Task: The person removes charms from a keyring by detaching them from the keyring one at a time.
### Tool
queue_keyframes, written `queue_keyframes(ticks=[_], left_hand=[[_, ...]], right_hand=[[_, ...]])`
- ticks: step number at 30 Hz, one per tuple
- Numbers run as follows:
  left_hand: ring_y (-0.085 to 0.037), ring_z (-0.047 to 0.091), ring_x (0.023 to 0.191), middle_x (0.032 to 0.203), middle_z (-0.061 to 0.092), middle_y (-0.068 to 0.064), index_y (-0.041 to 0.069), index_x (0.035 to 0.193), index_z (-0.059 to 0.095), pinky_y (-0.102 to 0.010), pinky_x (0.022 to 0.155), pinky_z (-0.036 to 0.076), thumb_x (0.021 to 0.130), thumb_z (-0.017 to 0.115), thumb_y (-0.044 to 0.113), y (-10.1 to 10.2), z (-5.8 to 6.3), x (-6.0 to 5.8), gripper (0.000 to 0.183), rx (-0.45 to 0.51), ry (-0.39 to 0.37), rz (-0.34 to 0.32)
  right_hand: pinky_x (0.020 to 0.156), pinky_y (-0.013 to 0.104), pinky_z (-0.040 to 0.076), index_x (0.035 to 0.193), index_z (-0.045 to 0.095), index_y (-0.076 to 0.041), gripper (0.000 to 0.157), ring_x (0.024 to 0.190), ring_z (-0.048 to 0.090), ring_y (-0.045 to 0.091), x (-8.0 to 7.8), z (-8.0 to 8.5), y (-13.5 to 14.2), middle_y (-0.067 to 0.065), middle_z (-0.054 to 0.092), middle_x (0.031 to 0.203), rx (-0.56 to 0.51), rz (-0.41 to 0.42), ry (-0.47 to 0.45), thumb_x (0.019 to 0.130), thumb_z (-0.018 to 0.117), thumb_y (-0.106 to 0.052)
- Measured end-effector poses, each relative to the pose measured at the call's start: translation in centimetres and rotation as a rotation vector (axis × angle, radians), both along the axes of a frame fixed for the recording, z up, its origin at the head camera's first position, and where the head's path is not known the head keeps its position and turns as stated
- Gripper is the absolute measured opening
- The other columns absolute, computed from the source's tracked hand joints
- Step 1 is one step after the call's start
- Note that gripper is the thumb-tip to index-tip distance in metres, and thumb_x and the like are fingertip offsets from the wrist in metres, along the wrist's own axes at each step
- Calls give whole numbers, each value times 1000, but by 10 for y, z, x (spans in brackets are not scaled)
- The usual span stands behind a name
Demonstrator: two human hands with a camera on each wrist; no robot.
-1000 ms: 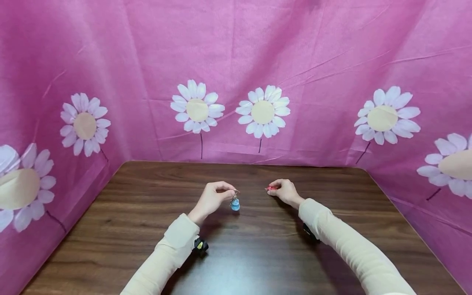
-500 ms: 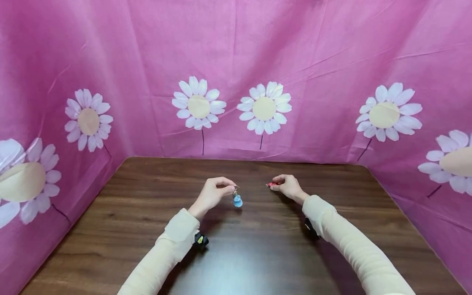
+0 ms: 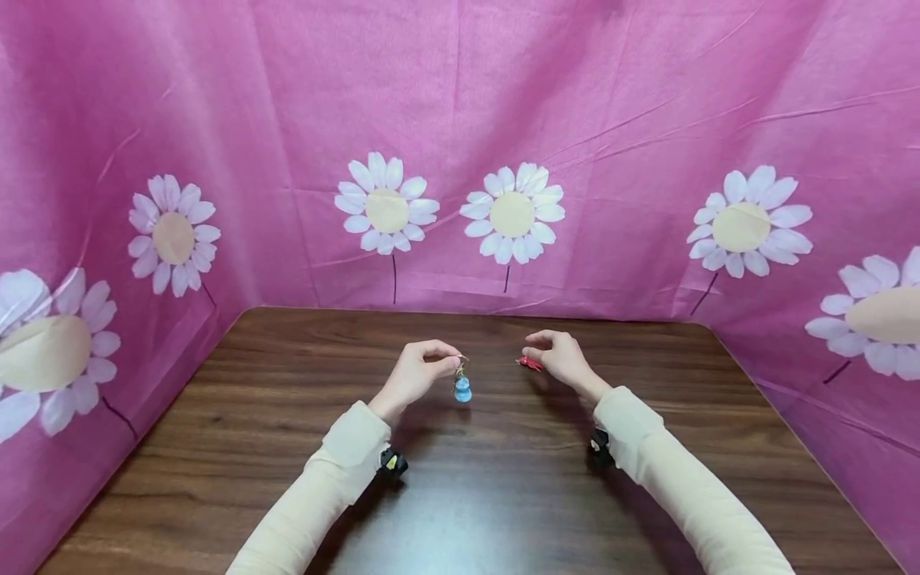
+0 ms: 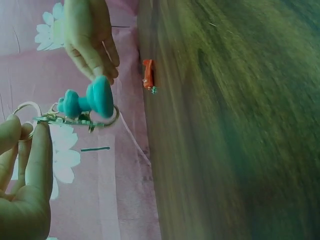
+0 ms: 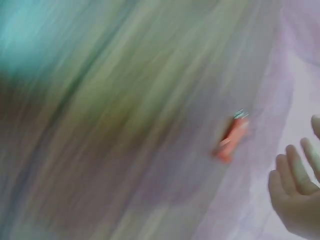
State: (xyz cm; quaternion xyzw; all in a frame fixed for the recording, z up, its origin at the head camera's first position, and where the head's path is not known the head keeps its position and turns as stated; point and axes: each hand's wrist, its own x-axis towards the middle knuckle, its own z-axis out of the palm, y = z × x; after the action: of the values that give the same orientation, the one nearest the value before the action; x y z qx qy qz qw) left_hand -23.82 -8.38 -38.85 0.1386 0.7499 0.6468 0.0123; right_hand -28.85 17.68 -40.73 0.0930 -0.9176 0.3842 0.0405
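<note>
In the head view my left hand point(image 3: 413, 375) pinches a keychain by its metal ring, and the blue charm point(image 3: 463, 390) hangs below the fingertips. The left wrist view shows the ring point(image 4: 27, 106) between thumb and fingers, with the rounded, stepped charm point(image 4: 85, 102) on a gold clasp and chain. A small red object point(image 3: 530, 364) with a metallic bit at one end lies on the table to the right. My right hand point(image 3: 566, 358) hovers beside and above it, holding nothing. In the right wrist view the red object point(image 5: 233, 139) is apart from the spread fingers.
The brown wood-grain table point(image 3: 460, 495) ends at a pink cloth point(image 3: 618, 255) with white daisies, which stands along the back and both sides. A black wrist camera point(image 3: 392, 463) is strapped under the left cuff.
My right hand has let go of the red object and risen slightly off it, leaving it on the table. The left hand still holds the keychain in about the same place.
</note>
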Motion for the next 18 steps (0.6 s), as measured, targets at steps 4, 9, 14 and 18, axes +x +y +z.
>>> queue_keyframes(ticks=[4,9,14,18], left_hand=[[-11,64,74,90,69,-19,-7,96,65,-39,77,54,83,63,3,4,3,0,16,-2,5,-16],[-11,64,76,92,69,-18,-6,97,66,-34,77,55,84,63,4,11,6,1,17,11,26,-32],[-14,65,78,91,68,-21,-5,96,67,-29,73,54,83,65,6,17,8,4,17,-2,75,-2],[-15,65,80,89,70,-16,-2,92,70,-25,71,53,81,67,6,22,9,5,14,-34,111,52]], right_hand=[[82,35,47,106,65,0,27,93,61,28,15,11,-14,17,68,99,-102,39,2,84,63,-14],[73,24,48,103,67,-1,23,85,61,16,33,20,-31,13,69,97,-210,150,32,84,64,-13],[75,24,51,103,67,-4,24,89,63,15,49,21,-46,11,69,99,-263,269,2,82,67,-17],[74,23,52,98,68,-6,23,86,65,15,57,17,-52,9,70,94,-293,267,-6,79,71,-19]])
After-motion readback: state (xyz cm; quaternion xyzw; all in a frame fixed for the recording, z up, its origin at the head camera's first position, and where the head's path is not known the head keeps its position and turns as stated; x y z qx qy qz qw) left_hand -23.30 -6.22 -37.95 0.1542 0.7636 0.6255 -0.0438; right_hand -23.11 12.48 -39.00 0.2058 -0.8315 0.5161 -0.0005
